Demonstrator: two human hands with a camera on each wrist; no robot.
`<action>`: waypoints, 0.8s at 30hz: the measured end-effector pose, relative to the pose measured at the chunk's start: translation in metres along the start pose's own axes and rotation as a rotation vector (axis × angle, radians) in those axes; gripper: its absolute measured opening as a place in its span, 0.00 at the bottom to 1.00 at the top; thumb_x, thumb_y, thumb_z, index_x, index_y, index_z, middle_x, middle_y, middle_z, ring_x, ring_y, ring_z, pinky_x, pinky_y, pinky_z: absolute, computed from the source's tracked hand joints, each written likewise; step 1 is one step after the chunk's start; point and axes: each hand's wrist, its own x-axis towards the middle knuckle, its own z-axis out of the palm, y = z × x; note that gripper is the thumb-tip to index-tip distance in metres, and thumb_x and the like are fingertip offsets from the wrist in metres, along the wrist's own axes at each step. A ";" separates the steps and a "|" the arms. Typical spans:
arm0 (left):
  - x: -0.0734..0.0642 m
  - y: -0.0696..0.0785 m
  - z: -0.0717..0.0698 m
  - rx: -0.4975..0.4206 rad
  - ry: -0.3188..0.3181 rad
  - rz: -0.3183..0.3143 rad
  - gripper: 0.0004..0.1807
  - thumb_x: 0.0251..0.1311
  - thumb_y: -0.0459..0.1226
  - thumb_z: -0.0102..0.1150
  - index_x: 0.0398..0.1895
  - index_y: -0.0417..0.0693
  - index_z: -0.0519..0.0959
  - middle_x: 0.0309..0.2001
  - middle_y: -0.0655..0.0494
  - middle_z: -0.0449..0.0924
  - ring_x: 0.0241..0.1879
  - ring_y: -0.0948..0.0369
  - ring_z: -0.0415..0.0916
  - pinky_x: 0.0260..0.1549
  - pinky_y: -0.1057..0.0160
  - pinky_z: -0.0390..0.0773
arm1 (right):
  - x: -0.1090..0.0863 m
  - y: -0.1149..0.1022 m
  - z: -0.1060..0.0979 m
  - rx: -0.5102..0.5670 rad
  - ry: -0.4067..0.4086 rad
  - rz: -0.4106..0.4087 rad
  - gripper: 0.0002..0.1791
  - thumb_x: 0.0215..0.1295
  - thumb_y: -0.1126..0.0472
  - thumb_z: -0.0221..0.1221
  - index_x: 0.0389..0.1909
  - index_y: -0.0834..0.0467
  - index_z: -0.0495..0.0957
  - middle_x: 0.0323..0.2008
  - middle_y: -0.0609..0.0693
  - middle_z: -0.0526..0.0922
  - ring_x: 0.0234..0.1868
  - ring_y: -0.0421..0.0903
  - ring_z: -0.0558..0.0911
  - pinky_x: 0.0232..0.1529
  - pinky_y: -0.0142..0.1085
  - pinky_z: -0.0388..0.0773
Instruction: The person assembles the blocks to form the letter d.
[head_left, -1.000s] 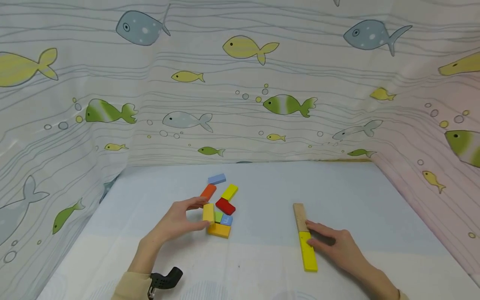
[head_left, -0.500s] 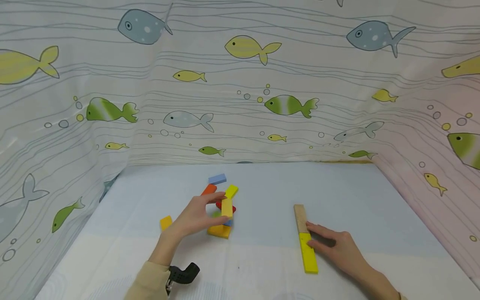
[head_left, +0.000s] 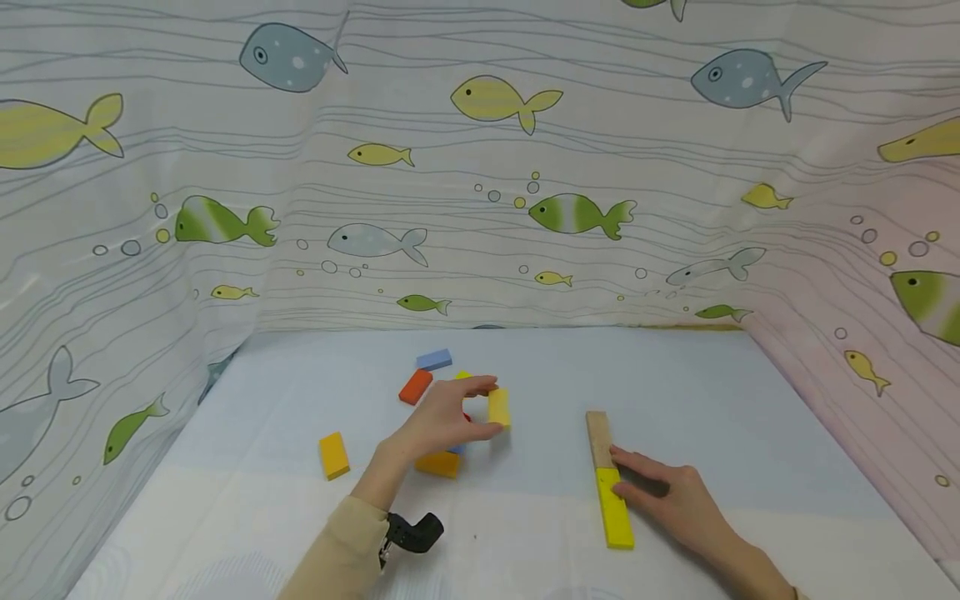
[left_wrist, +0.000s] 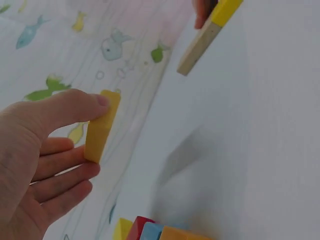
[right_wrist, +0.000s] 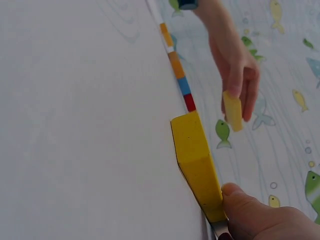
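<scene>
Moving rightward — yellow block (head_left: 498, 408) (left hand (head_left: 441, 417))

A pale yellow rectangular block (head_left: 498, 408) is raised in the air, pinched by its ends in the left hand (head_left: 444, 417). A brighter yellow block (head_left: 617, 517) meets a bare-wood block (head_left: 598, 437) end to end, the right hand (head_left: 678, 500) touching the yellow one.

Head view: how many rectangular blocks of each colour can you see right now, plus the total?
Yellow rectangular blocks: 3
Orange rectangular blocks: 2
Blue rectangular blocks: 2
Red or orange-red rectangular blocks: 2
Plain wood-coloured rectangular block: 1
Total visible: 10; the left hand may hide more.
</scene>
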 end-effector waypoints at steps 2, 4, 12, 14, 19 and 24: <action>0.003 0.003 0.003 0.012 -0.006 -0.006 0.36 0.54 0.45 0.73 0.67 0.50 0.74 0.59 0.57 0.82 0.59 0.51 0.77 0.54 0.53 0.80 | 0.000 0.000 0.001 0.002 -0.003 0.002 0.25 0.57 0.48 0.70 0.58 0.46 0.82 0.56 0.37 0.83 0.58 0.42 0.82 0.55 0.15 0.69; 0.006 0.005 0.006 0.014 -0.008 -0.013 0.36 0.54 0.45 0.73 0.67 0.50 0.74 0.59 0.57 0.82 0.59 0.50 0.77 0.58 0.51 0.77 | 0.000 0.001 0.001 -0.005 -0.005 -0.002 0.25 0.58 0.48 0.70 0.58 0.46 0.82 0.57 0.38 0.83 0.58 0.42 0.82 0.55 0.15 0.70; 0.015 0.008 0.016 0.016 -0.021 -0.017 0.36 0.55 0.46 0.73 0.68 0.49 0.73 0.59 0.56 0.81 0.61 0.52 0.76 0.60 0.52 0.76 | 0.000 0.001 0.001 -0.008 -0.004 0.002 0.25 0.58 0.48 0.70 0.58 0.45 0.82 0.57 0.38 0.83 0.58 0.41 0.81 0.56 0.13 0.67; 0.018 0.009 0.019 0.017 -0.021 -0.005 0.36 0.55 0.46 0.72 0.68 0.48 0.73 0.59 0.55 0.81 0.60 0.52 0.77 0.60 0.52 0.77 | -0.001 0.001 0.000 -0.007 -0.002 0.008 0.25 0.58 0.47 0.70 0.58 0.44 0.82 0.57 0.36 0.83 0.58 0.41 0.81 0.55 0.13 0.67; 0.025 0.012 0.026 0.003 -0.026 0.010 0.36 0.56 0.46 0.72 0.68 0.45 0.73 0.60 0.53 0.81 0.61 0.52 0.77 0.60 0.52 0.77 | -0.001 0.000 -0.001 -0.008 -0.003 0.005 0.25 0.58 0.48 0.70 0.58 0.45 0.82 0.57 0.37 0.83 0.58 0.42 0.82 0.55 0.14 0.69; 0.030 0.014 0.034 -0.001 -0.024 0.010 0.36 0.57 0.47 0.71 0.68 0.45 0.72 0.61 0.54 0.80 0.61 0.55 0.76 0.61 0.52 0.76 | 0.000 0.000 0.000 -0.007 -0.001 -0.019 0.25 0.58 0.49 0.70 0.58 0.47 0.82 0.57 0.38 0.83 0.58 0.42 0.82 0.55 0.13 0.68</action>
